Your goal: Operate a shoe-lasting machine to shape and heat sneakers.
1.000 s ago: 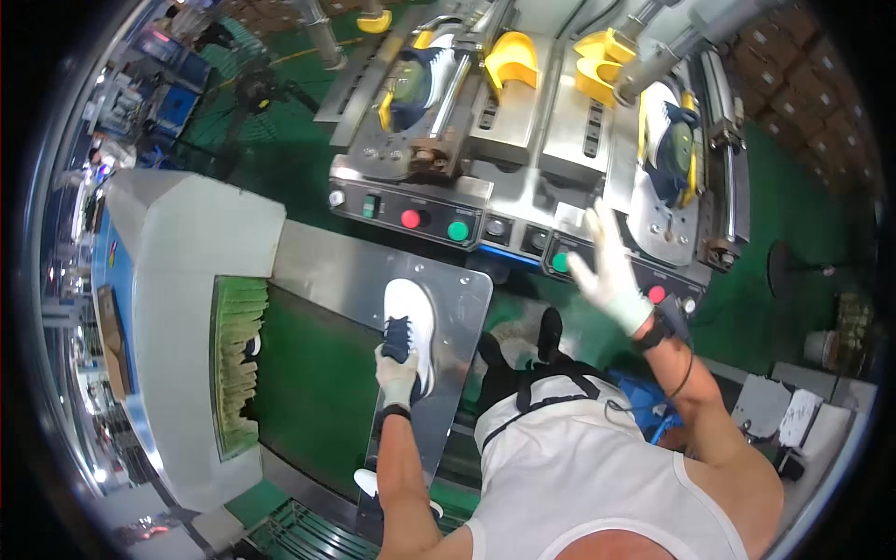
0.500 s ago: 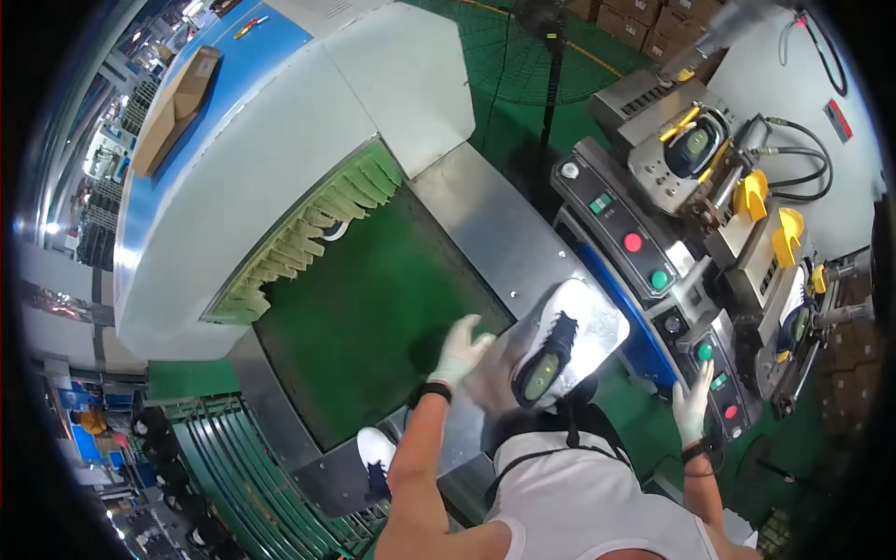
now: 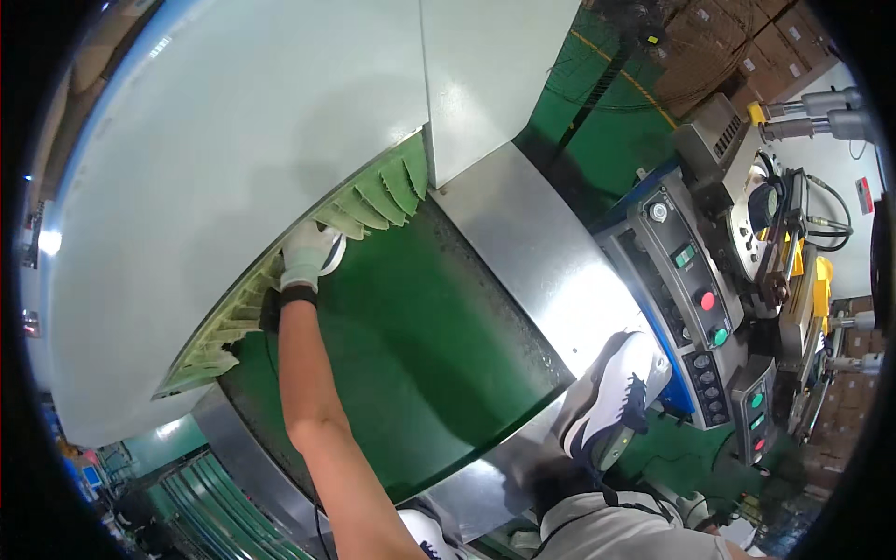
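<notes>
My left hand (image 3: 303,254), in a white glove with a dark wristband, reaches far across the green conveyor belt (image 3: 420,355) to the mouth of a pale grey tunnel (image 3: 233,140). Its fingers curl on a white rounded object (image 3: 334,254) at the hanging green curtain strips (image 3: 373,191); the strips hide most of it. A white sneaker with dark laces (image 3: 611,397) lies on the steel plate (image 3: 541,252) at the belt's right end, apart from the hand. My right hand is out of the picture.
A control panel with red and green buttons (image 3: 705,313) and machines with yellow parts (image 3: 803,280) stand to the right. Another white and dark shoe (image 3: 425,534) shows at the bottom edge. A green slatted rack (image 3: 215,504) sits lower left. Stacked cardboard boxes (image 3: 728,56) are top right.
My view has swung left toward the tunnel. My left hand left the sneaker on the steel plate and stretched up the belt to the curtain. My right hand dropped out of view.
</notes>
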`<action>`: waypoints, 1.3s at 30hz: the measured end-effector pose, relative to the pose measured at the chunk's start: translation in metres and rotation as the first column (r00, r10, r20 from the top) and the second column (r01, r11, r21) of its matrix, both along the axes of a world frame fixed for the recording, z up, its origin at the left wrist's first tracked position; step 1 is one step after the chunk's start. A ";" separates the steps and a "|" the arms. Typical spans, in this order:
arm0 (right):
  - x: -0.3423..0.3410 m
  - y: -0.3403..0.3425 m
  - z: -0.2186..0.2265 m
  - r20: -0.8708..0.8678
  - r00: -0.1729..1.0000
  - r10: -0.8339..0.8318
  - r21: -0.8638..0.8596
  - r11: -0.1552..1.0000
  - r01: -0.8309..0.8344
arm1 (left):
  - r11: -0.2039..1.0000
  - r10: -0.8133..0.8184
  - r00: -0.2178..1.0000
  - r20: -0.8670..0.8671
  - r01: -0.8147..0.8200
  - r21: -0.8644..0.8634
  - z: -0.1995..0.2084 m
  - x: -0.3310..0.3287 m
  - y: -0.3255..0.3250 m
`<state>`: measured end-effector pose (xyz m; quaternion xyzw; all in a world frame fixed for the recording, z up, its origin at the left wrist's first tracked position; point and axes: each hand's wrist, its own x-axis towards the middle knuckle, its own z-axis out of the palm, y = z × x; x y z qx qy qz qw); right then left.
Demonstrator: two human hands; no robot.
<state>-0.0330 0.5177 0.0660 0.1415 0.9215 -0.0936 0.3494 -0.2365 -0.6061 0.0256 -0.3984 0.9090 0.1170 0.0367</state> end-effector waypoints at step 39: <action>-0.136 -0.279 0.060 -0.247 0.969 0.027 -0.542 0.825 -0.161 | 0.981 -0.147 0.920 -0.365 0.182 0.063 -0.032 0.191 0.268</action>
